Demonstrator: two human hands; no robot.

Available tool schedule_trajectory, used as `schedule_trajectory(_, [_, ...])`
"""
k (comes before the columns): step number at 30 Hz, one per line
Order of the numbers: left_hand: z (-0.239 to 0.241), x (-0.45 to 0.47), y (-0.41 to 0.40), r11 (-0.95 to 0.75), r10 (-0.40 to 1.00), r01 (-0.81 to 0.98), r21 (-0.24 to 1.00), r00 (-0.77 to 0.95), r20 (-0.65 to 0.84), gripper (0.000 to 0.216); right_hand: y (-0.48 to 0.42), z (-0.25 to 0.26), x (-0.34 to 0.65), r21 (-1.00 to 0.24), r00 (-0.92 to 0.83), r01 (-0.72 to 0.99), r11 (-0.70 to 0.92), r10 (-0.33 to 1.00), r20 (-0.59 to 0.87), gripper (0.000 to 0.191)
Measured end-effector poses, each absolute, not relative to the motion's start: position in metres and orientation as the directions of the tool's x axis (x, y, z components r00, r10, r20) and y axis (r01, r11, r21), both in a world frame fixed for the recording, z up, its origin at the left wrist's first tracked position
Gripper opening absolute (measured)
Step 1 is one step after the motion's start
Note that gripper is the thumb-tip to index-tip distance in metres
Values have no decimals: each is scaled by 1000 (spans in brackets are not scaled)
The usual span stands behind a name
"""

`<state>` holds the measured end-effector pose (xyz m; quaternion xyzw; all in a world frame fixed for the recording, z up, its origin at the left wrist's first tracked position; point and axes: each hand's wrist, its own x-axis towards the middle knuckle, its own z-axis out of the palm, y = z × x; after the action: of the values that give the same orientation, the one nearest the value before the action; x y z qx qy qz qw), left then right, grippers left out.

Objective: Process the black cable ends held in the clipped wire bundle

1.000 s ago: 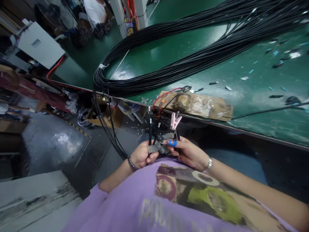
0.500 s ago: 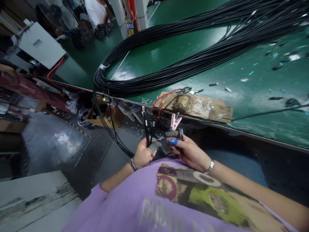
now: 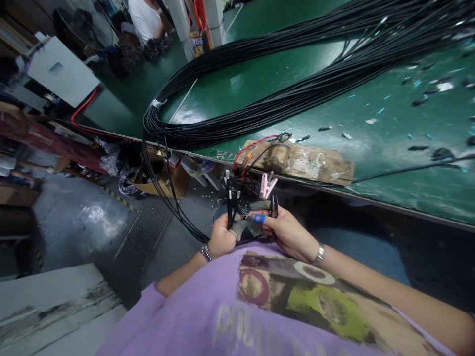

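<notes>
A: What does the head view show at the person's hands?

B: The left hand [image 3: 222,239] is closed around a few slim black cables with pale tips [image 3: 230,210], which stick up from its fist just off the near edge of the glossy green surface [image 3: 401,183]. The right hand [image 3: 295,235] sits close beside it, thumb and forefinger nearly meeting at a fine pale strand of wire [image 3: 247,214]. A slender dark two-pronged tool [image 3: 275,205] pokes up from that hand's curled fingers.

A: How far along does the work seem?

B: Partway, one would judge. A few ends are gathered, and fine wire shows between the hands, so some sheathing looks to be off already. A large looped bundle of black cable [image 3: 241,121] lies along the surface, with dark and turquoise scraps [image 3: 418,148] strewn at the right. If those cables need the same handling, plenty seems left.

A: And what can't be made out?

B: Whether thumb and forefinger truly pinch the strand. The tool's handles are hidden in the right hand, and the bundle's far end is cut off. A pale pink plastic clip [image 3: 267,187] stands by the rough wooden board [image 3: 326,165], its fixing unclear.
</notes>
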<state>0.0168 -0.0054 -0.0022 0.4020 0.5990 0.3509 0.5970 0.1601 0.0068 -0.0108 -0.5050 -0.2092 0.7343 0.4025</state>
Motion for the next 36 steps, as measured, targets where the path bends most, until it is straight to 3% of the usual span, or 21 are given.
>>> schedule_trajectory(18, [1,18,-5,458,881,46,888,109,-460,44,7,-17,159,-660,-223,-404,-633,768,-601,31])
schedule_trajectory(27, [-6,12,-2,595,785,-73,800,264,-560,44,9,-10,161,-831,-194,-264,-490,870,-452,22])
schedule_trajectory(36, [-5,9,-1,642,747,-125,756,323,-581,43,10,-6,165,-716,-255,-386,-581,813,-523,26])
